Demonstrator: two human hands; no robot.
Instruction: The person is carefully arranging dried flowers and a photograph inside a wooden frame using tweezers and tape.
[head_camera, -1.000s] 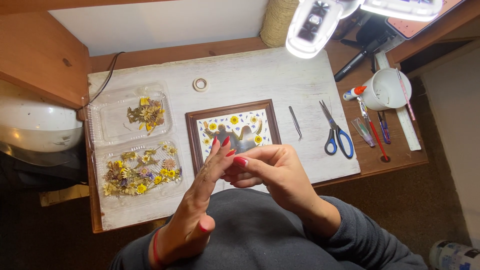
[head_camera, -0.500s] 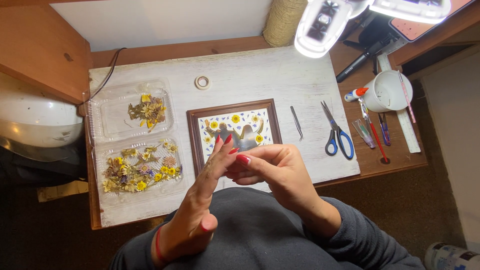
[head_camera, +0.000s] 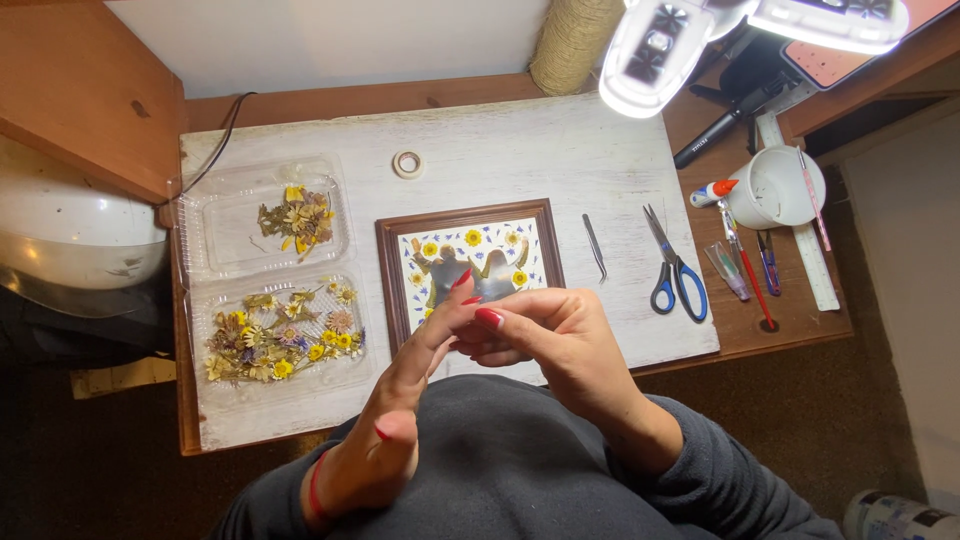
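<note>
My left hand is raised over my lap with its fingers held straight, their red-nailed tips over the lower edge of a brown picture frame. My right hand is curled, and its fingertips press against the left hand's fingertips. Whether anything tiny is pinched between them is hidden. The frame lies on the white board and holds pressed yellow and blue flowers around a grey shape. Metal tweezers lie just right of the frame.
Two clear plastic trays of dried flowers, the upper tray and the lower tray, sit to the left. A tape roll, blue-handled scissors, a white cup, a glue stick, pens, a ruler, a twine spool and a lamp are here too.
Both hands stay joined at the fingertips in nearly the same place. Only the view has shifted slightly.
</note>
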